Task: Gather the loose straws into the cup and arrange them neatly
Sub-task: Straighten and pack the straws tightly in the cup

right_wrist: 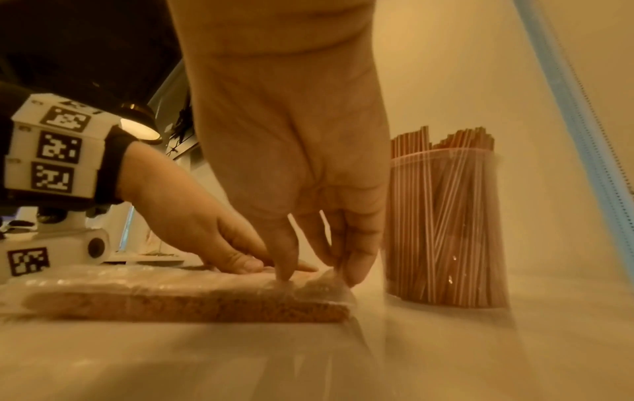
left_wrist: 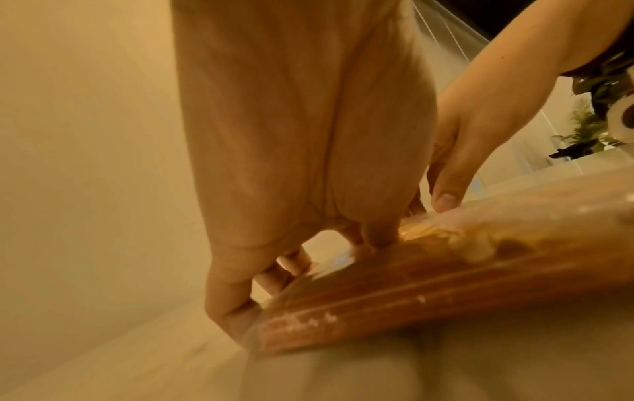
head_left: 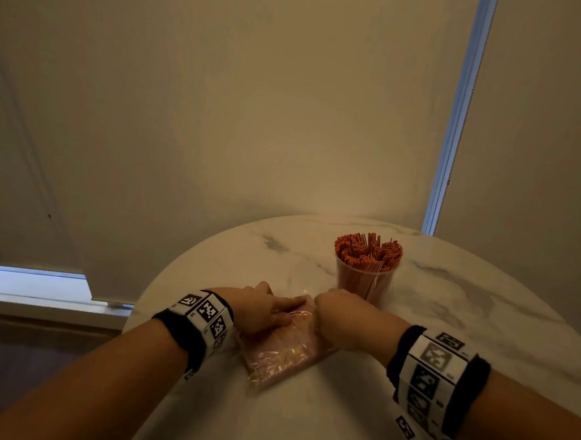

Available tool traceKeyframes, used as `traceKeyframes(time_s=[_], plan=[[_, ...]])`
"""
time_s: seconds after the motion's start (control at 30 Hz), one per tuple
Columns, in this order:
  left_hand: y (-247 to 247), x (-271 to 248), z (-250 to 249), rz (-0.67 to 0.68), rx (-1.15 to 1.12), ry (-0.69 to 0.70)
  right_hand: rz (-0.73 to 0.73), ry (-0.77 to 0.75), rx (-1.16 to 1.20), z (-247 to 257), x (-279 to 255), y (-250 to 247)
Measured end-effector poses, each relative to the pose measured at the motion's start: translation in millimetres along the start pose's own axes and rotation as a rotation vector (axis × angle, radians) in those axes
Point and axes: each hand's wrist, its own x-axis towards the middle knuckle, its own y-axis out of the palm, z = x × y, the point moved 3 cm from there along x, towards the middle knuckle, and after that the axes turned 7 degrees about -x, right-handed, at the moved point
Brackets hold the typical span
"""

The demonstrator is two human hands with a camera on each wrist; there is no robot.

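Observation:
A clear cup [head_left: 364,280] packed with upright orange straws [head_left: 367,251] stands on the far right of the round marble table [head_left: 447,316]. In front of it lies a flat clear plastic packet of orange straws [head_left: 278,353]. My left hand [head_left: 286,310] presses down on the packet's top with straight fingers [left_wrist: 377,236]. My right hand [right_wrist: 319,274] pinches the loose plastic wrap at the packet's [right_wrist: 192,304] far corner, just left of the cup [right_wrist: 446,230]. No loose straws show on the table.
A plain wall rises close behind the table. A window strip [head_left: 457,121] runs up at the right, and a sill [head_left: 36,291] shows at the lower left. The table's rim curves close by on the left of the packet.

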Motion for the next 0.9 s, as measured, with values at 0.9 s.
traceKeyframes(time_s=[0.9], plan=[[-2.2, 5.1, 5.7, -0.007, 0.067, -0.037, 0.115, -0.148, 0.258, -22.2, -40.3, -42.5]])
